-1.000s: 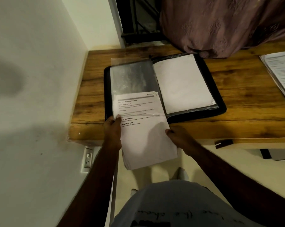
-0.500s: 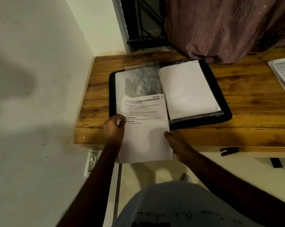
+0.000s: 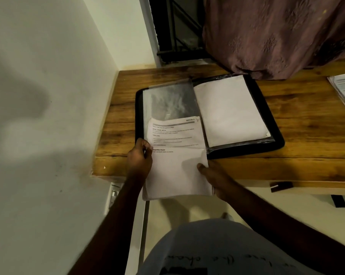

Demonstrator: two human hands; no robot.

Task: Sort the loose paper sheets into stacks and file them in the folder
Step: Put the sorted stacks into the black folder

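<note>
The filing step is in hand: the left hand (image 3: 139, 158) and right hand (image 3: 214, 176) each grip a side of the paper stack (image 3: 176, 155), half inside the folder (image 3: 274, 133) left sleeve. Next, I think, it needs a straight push far.

Both arms reaching forward, forearms bare. Left hand (image 3: 139, 157) curled at the left edge of the sheet (image 3: 177, 171), fingers (image 3: 145, 145) pinching it. Right hand (image 3: 215, 175) gripping the right edge, thumb on top, other digits hidden beneath.
</note>
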